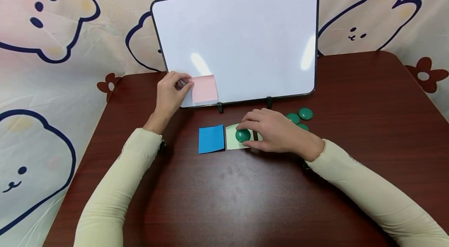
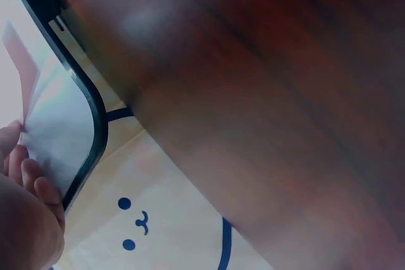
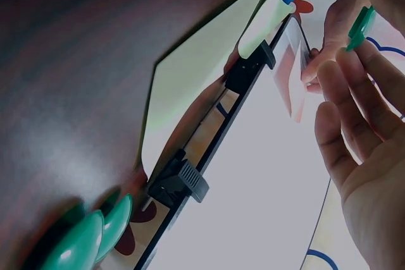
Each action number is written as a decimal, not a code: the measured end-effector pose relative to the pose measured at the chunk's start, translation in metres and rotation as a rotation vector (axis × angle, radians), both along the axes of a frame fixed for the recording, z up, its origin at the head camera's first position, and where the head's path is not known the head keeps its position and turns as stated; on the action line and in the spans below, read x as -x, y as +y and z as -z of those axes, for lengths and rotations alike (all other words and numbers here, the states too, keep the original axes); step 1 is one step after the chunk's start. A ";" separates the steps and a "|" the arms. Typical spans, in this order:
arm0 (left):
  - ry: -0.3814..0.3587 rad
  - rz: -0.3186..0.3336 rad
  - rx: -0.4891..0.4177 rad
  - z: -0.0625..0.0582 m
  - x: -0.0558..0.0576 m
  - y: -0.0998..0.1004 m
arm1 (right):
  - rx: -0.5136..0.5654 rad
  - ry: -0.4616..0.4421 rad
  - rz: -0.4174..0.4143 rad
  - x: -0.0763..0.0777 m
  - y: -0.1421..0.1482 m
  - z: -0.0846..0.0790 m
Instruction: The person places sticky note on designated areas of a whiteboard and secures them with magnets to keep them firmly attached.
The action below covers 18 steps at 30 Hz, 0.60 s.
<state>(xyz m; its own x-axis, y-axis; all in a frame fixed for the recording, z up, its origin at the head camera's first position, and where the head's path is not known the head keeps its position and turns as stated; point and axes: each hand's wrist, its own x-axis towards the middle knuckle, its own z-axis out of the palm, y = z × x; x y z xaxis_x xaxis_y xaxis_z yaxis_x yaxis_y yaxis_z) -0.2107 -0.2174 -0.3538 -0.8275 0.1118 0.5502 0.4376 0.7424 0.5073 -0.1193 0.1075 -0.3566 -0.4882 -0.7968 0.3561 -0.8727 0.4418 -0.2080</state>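
On the lower left of the whiteboard point(image 1: 242, 40) is a pink sticky note point(image 1: 204, 89). My left hand point(image 1: 172, 91) pinches its left edge between thumb and fingers. The left wrist view catches only part of that hand point(image 2: 28, 200), beside the board's dark rim. A round green magnet point(image 1: 243, 135) is held by my right hand point(image 1: 271, 132), at the fingertips; the right wrist view shows this magnet point(image 3: 361, 28) edge-on. Below it on the table are light green sticky notes point(image 1: 231, 142), partly hidden by the hand. A blue sticky note point(image 1: 211, 139) lies to their left.
Several more green magnets point(image 1: 305, 113) lie on the dark wooden table point(image 1: 224, 200), right of my right hand and partly behind it. Black clip feet point(image 1: 220, 107) support the whiteboard's lower edge. A cartoon-print cloth point(image 1: 105, 44) hangs behind the table.
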 end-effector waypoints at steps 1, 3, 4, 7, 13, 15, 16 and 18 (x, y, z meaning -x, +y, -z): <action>-0.001 0.005 -0.004 0.000 0.001 -0.001 | 0.000 0.001 0.001 0.000 0.000 0.000; -0.002 0.014 -0.010 0.000 0.001 -0.002 | 0.003 0.004 0.000 0.000 0.000 0.000; -0.001 0.017 -0.013 0.001 0.002 -0.002 | 0.004 0.004 -0.001 0.000 0.000 0.000; 0.006 0.026 -0.022 0.001 0.003 -0.003 | 0.004 0.004 -0.002 0.000 -0.001 -0.001; 0.012 0.035 -0.027 0.001 0.002 -0.003 | 0.008 -0.011 0.004 -0.001 -0.003 -0.001; 0.011 0.034 -0.026 0.001 0.002 -0.003 | 0.011 -0.018 0.005 -0.001 -0.005 -0.002; 0.010 0.033 -0.024 0.001 0.002 -0.002 | 0.010 -0.019 0.006 -0.002 -0.006 -0.002; 0.007 0.029 -0.023 0.000 0.002 -0.002 | 0.011 -0.015 0.004 -0.002 -0.009 -0.002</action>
<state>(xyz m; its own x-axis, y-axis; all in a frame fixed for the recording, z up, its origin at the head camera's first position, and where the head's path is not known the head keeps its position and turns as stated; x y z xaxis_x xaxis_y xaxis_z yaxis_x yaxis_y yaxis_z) -0.2128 -0.2196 -0.3542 -0.8200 0.1234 0.5589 0.4628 0.7174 0.5207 -0.1173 0.0989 -0.3545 -0.4966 -0.7909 0.3577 -0.8677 0.4427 -0.2259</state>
